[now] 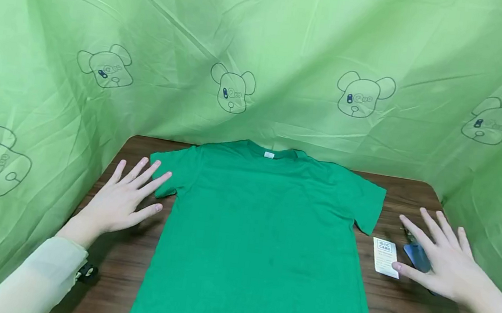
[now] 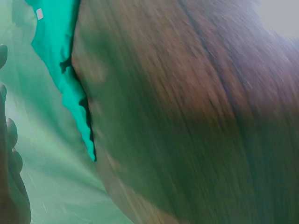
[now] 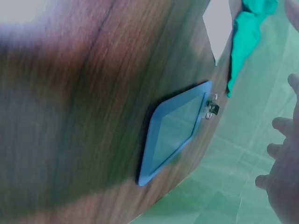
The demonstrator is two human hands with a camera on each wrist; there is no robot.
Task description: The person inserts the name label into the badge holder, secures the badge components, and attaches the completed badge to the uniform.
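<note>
A green T-shirt [image 1: 264,241] lies spread flat on the brown wooden table [image 1: 120,266], its collar with a white label at the far side. My left hand [image 1: 125,201] hovers with fingers spread beside the shirt's left sleeve, holding nothing. Over on the right, my right hand [image 1: 445,258] is also spread and empty, above a blue card holder [image 3: 175,133] with a metal clip. Next to that holder lies a white printed card [image 1: 385,257], close to the right thumb. In the head view the right hand partly covers the holder.
Light green cloth [image 1: 288,41] printed with bear-head outlines hangs behind the table and along both sides. The table's far edge runs just behind the collar. Dark wrist devices [image 1: 87,272] show under both sleeves.
</note>
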